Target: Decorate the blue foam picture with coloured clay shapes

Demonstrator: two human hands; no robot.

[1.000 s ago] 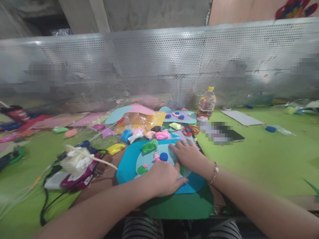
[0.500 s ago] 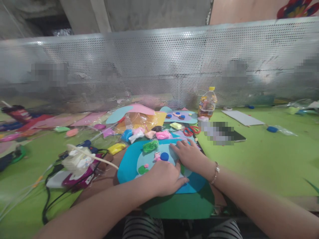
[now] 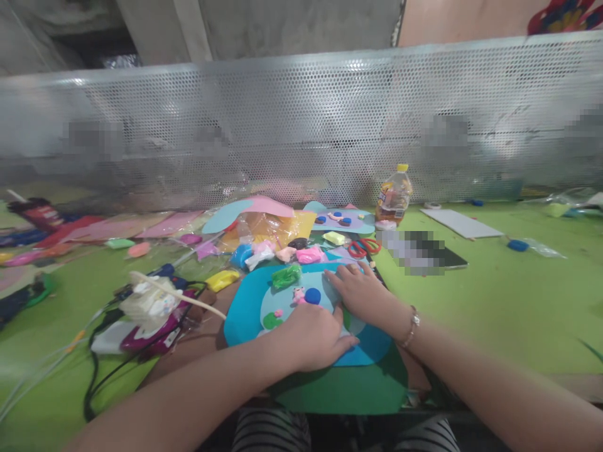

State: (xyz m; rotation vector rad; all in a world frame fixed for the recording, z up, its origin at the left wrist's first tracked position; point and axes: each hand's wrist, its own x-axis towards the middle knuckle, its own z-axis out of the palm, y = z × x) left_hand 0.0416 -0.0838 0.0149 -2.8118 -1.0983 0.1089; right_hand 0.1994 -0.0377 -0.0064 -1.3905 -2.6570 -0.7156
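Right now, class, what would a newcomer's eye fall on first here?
First, the left hand and right hand, close together on the blue card at the centre. Just beyond the left hand sit a pink figure and blue piece. Further back, a bottle stands before the mesh screen.

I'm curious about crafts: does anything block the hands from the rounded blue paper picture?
Nothing visible does: the left hand and right hand both rest on the rounded blue paper picture. The green lump in clear plastic lies beyond the left hand, not between. What the hands cover is hidden.
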